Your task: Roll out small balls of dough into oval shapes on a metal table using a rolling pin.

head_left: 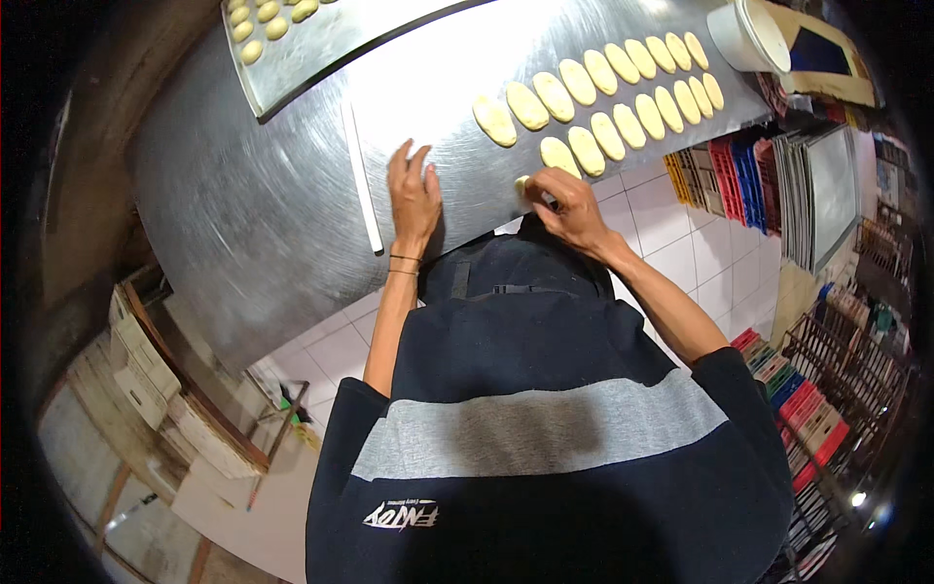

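My left hand (415, 200) is over the steel table with its fingers spread and nothing in them. Just left of it lies a thin white rod (362, 180), apart from the hand. At the table's near edge my right hand (572, 209) is closed, fingers curled at a small piece of dough (522, 185); most of that piece is hidden by the hand. Flattened oval dough pieces lie in two slanting rows to the right. The nearest are one in the front row (558, 156) and one in the back row (495, 121).
A metal tray (321, 54) with several small dough balls (276, 27) stands at the table's far left. A white bucket (749, 37) is at the far right. Stacked trays (817, 195) and coloured crates (739, 180) stand beyond the table's right side.
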`<action>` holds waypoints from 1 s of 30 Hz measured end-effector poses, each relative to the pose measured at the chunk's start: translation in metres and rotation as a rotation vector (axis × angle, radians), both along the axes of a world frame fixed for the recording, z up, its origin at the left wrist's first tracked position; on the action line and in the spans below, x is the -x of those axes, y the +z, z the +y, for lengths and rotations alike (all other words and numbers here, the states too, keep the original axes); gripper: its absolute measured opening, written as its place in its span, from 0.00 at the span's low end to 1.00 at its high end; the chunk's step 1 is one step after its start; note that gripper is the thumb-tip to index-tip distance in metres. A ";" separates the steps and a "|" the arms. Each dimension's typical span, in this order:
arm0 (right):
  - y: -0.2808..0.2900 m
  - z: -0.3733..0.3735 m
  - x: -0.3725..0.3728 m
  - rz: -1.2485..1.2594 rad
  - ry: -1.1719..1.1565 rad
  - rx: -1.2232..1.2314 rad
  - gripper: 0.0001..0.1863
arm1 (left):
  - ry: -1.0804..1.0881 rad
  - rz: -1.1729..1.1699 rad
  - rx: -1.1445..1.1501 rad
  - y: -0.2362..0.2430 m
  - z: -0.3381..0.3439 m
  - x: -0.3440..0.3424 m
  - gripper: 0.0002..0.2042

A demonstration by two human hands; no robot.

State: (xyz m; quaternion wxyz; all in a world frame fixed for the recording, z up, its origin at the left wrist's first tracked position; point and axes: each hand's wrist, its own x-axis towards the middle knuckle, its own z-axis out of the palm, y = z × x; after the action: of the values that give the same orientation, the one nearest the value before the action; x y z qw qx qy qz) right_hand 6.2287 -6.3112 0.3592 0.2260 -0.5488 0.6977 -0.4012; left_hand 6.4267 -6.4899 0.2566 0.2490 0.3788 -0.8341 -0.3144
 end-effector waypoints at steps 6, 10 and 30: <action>-0.040 0.010 0.024 0.202 -0.069 0.000 0.17 | -0.367 0.070 0.028 0.009 -0.001 0.061 0.12; -0.066 0.017 0.034 0.214 0.034 -0.149 0.18 | -0.531 0.076 -0.020 0.004 0.009 0.093 0.12; -0.009 -0.010 0.126 -0.159 0.164 -0.480 0.17 | 0.395 0.121 -0.362 0.015 -0.006 0.067 0.18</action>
State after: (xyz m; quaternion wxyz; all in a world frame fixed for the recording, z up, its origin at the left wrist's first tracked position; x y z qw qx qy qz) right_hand 6.1031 -6.3214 0.3497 0.4354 -0.5010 0.7061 -0.2466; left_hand 6.3593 -6.4956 0.2711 0.2830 0.5531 -0.6578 -0.4258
